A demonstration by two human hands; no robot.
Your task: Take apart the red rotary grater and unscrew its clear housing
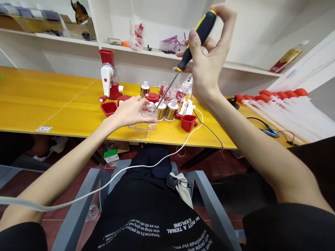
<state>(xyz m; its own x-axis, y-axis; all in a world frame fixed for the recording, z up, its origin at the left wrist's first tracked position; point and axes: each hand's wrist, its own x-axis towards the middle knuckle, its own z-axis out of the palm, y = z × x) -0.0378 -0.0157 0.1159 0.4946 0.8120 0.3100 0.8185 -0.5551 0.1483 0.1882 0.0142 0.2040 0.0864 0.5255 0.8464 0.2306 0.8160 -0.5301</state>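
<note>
My right hand (209,59) is raised above the table, fingers closed round the black and yellow handle of a screwdriver (195,38). Its metal shaft slants down and left, and the tip reaches a clear plastic housing (148,116) on the yellow table (52,104). My left hand (131,111) rests on that clear housing, fingers curled over its top, holding it against the table near the front edge.
An assembled red and white rotary grater (108,76) stands behind the left hand. Red cups (108,107), metal grater drums (170,111) and small white parts lie around the housing. Red-capped clear tubes (282,104) lie at right. A white cable (157,158) and black cables cross the table edge. Shelves sit behind.
</note>
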